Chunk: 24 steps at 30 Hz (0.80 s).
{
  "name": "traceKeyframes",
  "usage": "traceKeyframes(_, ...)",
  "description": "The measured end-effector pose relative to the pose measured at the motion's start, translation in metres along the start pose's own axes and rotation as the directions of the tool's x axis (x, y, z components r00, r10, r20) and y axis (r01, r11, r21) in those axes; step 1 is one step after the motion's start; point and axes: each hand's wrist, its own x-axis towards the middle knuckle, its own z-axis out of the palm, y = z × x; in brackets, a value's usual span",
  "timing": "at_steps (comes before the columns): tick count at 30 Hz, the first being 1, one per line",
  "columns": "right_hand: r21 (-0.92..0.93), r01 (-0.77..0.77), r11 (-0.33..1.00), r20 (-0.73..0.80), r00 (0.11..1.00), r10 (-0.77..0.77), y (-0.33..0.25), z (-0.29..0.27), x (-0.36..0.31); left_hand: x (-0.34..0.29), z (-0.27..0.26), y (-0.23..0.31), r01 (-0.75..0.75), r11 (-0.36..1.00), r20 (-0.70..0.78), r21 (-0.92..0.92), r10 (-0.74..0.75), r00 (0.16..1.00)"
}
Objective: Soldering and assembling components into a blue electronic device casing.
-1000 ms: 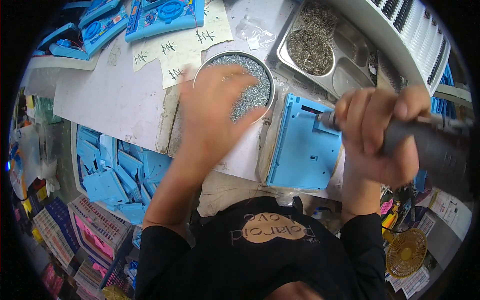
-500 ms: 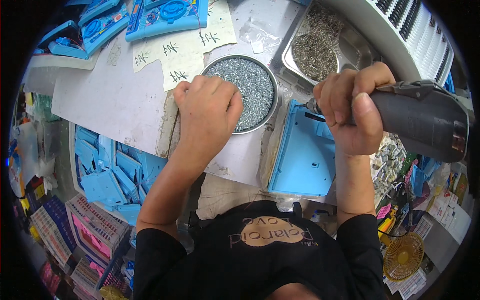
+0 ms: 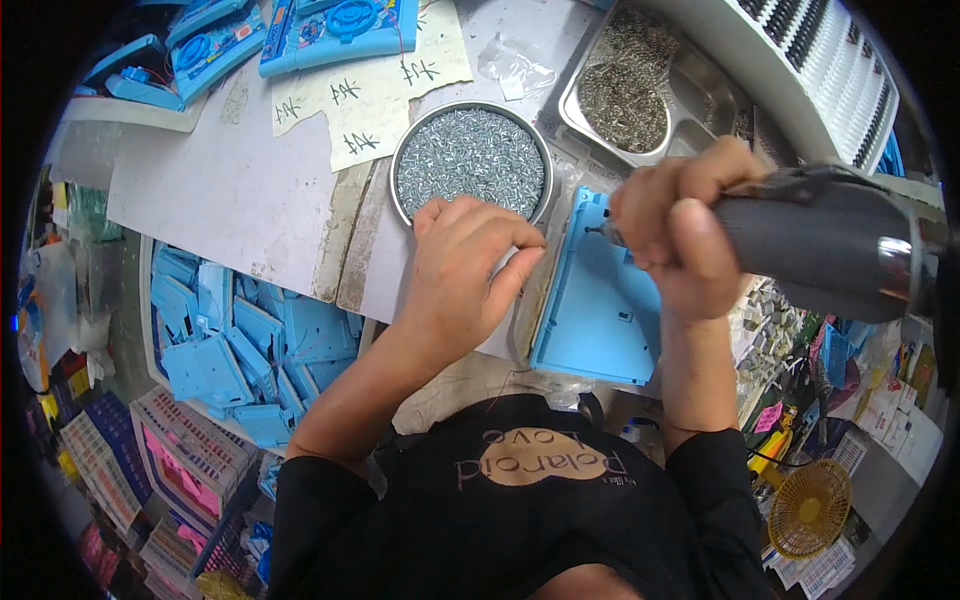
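Note:
My right hand [image 3: 675,230] is wrapped round a dark grey electric screwdriver [image 3: 820,240]. Its bit points left, over the upper part of a blue plastic panel [image 3: 590,320] on the bench; I cannot tell whether it touches. My left hand [image 3: 465,270] is at the near edge of a round metal bowl [image 3: 548,165] filled with small silver screws [image 3: 475,155]. Thumb and forefinger meet in a pinch just left of the panel, and whatever is between them is too small to make out. The right hand and the screwdriver cover part of the panel's right side.
Beyond the bowl stands a metal tray [image 3: 575,115] with darker small parts. Blue housings [image 3: 345,40] lie at the far left, on and beside marked paper [image 3: 360,110]. A bin of blue panels [image 3: 215,370] is to my left. White racks [image 3: 800,60] curve along the far right.
My left hand has moved right and nearer, off the bowl's left part, and its thumb and forefinger have closed to a pinch. The screwdriver has shifted slightly left and nearer.

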Motion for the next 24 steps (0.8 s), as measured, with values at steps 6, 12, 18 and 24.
traceKeyframes(6, -0.179, 0.017, 0.984, -0.022, 1.0, -0.022, 0.012, -0.003, -0.012, 0.0, 0.004, 0.011, -0.083, 0.997, -0.067, 0.012, 0.083, 0.994)
traceKeyframes(12, 0.112, 0.025, 0.993, 0.086, 0.996, -0.035, -0.036, 0.005, -0.005, -0.001, 0.012, 0.017, -0.152, 0.988, -0.148, 0.004, 0.151, 0.977)
traceKeyframes(18, 0.149, 0.059, 0.987, 0.16, 0.984, -0.083, -0.046, 0.012, -0.017, -0.007, 0.01, 0.024, -0.187, 0.981, -0.162, -0.047, 0.177, 0.971)
traceKeyframes(24, 0.18, -0.001, 0.984, 0.102, 0.995, -0.018, -0.047, 0.023, -0.029, -0.014, 0.002, 0.021, -0.257, 0.964, -0.113, -0.064, 0.249, 0.962)
